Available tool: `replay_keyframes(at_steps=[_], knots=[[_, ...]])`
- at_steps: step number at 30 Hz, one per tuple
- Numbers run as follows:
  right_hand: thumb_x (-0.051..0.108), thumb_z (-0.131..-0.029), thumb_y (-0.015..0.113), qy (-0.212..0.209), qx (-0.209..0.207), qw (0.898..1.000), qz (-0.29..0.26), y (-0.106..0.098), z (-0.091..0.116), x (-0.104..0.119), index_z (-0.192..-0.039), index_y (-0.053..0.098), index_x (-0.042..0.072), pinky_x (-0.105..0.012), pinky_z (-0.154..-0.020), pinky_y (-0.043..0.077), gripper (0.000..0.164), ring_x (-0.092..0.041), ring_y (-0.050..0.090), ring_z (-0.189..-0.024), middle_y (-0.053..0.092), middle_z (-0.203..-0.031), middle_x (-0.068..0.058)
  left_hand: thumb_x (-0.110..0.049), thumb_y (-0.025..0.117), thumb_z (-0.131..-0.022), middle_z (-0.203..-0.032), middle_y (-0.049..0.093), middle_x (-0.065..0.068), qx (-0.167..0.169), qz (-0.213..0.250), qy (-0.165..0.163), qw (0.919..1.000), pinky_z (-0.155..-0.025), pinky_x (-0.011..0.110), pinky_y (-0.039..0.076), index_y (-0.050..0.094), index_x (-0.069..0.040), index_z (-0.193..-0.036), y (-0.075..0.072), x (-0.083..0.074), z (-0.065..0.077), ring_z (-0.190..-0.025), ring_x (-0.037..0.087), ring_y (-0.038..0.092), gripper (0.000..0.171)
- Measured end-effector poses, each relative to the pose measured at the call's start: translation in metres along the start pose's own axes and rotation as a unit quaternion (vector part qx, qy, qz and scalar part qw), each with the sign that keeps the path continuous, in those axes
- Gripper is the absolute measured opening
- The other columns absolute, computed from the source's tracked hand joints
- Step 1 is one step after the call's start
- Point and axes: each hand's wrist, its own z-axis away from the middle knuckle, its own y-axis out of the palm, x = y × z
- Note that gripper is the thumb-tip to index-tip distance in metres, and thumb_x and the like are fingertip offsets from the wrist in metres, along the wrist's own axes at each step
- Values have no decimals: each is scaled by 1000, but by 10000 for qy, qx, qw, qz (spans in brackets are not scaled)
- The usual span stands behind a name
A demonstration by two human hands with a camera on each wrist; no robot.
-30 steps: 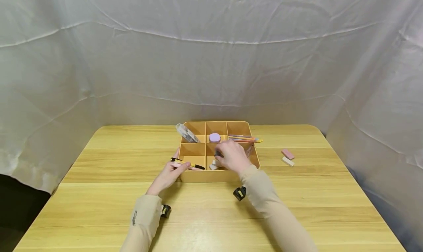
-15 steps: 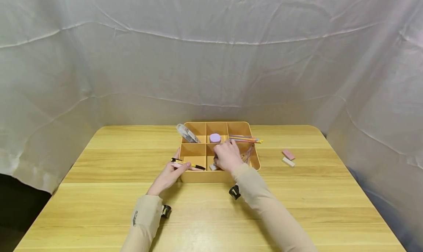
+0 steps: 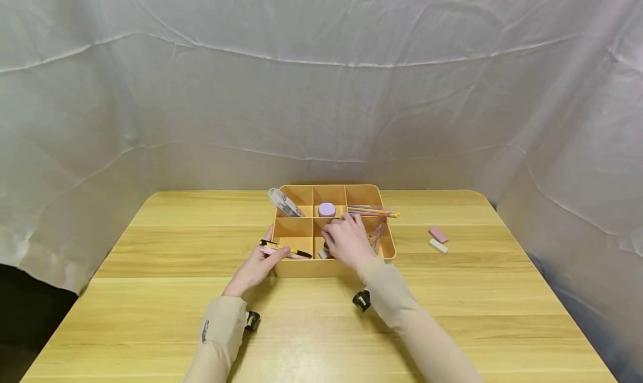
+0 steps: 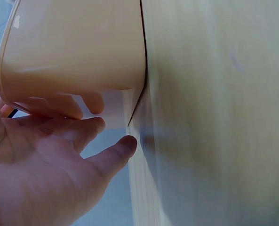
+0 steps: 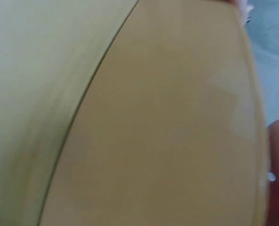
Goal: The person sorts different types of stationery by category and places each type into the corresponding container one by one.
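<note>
My left hand (image 3: 255, 269) holds the front left corner of an orange divided organizer box (image 3: 313, 269). Its thumb lies at the rim, while fingers (image 4: 108, 157) spread along the outer side in the left wrist view. Beside that thumb, a black-and-yellow pen (image 3: 288, 251) leans over the front left compartment. My right hand (image 3: 350, 242) reaches down into the front middle compartment, where a small white-grey block (image 3: 324, 254) shows by its fingers. Something dark sits under the fingertips; whether they pinch it is hidden. The right wrist view shows mostly the box's outer wall (image 5: 163, 117).
Back compartments hold a clear-cased correction tape-like item (image 3: 285, 202), a lilac rounded block (image 3: 326, 209) and several coloured pencil-like sticks (image 3: 372, 211) jutting over the right rim. A pink eraser (image 3: 438, 235) and a white eraser (image 3: 438, 245) lie on the table (image 3: 502, 293).
My right hand has shifted slightly left within the front middle compartment, uncovering more of the front right one. The dark item seen at its fingertips is now mostly hidden. My left hand stays put.
</note>
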Motion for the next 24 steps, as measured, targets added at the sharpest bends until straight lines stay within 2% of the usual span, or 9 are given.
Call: replay_keyframes(at_steps=[2,5,9,11,14,17,19,22,24], knots=[[20,-100,61,-181,-418,9986,-273,-3,8,0,-96,78,12,-45,-90,46,19,-27,65,-95,79,-99,-3,-19,52,-105,-168,-7,25,-14,20,-42,10000,-127,61,3,71,6,-116,0,0,0,-155,46,9,34],[18,-102,56,-517,-1217,9885,-739,-7,23,-5,-99,76,8,-43,-89,51,22,-26,69,-95,79,-99,-6,-20,53,-105,-167,-7,26,-15,4,-67,10000,-127,60,11,70,6,-118,1,0,1,-142,47,33,34],[7,-99,52,-957,-2246,9588,-1451,-15,42,-19,-101,74,0,-40,-79,57,23,-25,71,-85,78,-91,-12,-20,53,-104,-166,0,31,-44,-70,-55,10000,-115,52,33,70,5,-119,0,-1,0,-93,31,54,34],[2,-97,48,-1074,-2584,9453,-1678,-20,50,-29,-100,73,-2,-37,-71,58,26,-25,69,-78,76,-86,-12,-21,53,-105,-164,9,33,-44,-97,-70,9999,-104,42,41,69,6,-120,0,0,-2,-73,17,55,35],[-3,-91,44,-1098,-2877,9341,-1806,-27,60,-46,-96,72,-5,-32,-66,57,28,-25,67,-71,73,-80,-15,-22,53,-105,-153,27,36,-5,-78,-99,9999,-83,32,42,68,6,-122,-1,0,-3,-48,6,34,36],[-5,-88,43,-995,-3064,9294,-1804,-34,70,-66,-94,71,-8,-25,-66,57,29,-26,67,-66,73,-78,-17,-23,53,-105,-145,35,34,14,-96,-124,9999,-79,29,42,68,6,-122,-2,0,-4,-53,5,36,37],[-5,-87,44,-871,-3190,9284,-1697,-38,74,-80,-93,72,-8,-22,-65,56,28,-26,66,-64,73,-76,-17,-22,53,-105,-153,29,34,-8,-96,-102,9999,-93,35,45,69,5,-121,-1,0,-3,-67,12,49,36],[-5,-88,47,-583,-3248,9332,-1420,-44,80,-105,-91,72,-7,-21,-63,54,26,-25,65,-61,72,-73,-14,-21,53,-105,-167,1,29,-38,-101,-65,9999,-116,50,36,70,5,-119,0,0,0,-93,26,54,34],[-3,-90,49,-208,-3126,9423,-1179,-47,83,-122,-91,73,-5,-23,-59,52,25,-23,64,-60,71,-72,-13,-20,53,-105,-167,-5,27,-43,-105,-69,9999,-116,53,35,70,5,-119,0,0,0,-88,28,54,34]])
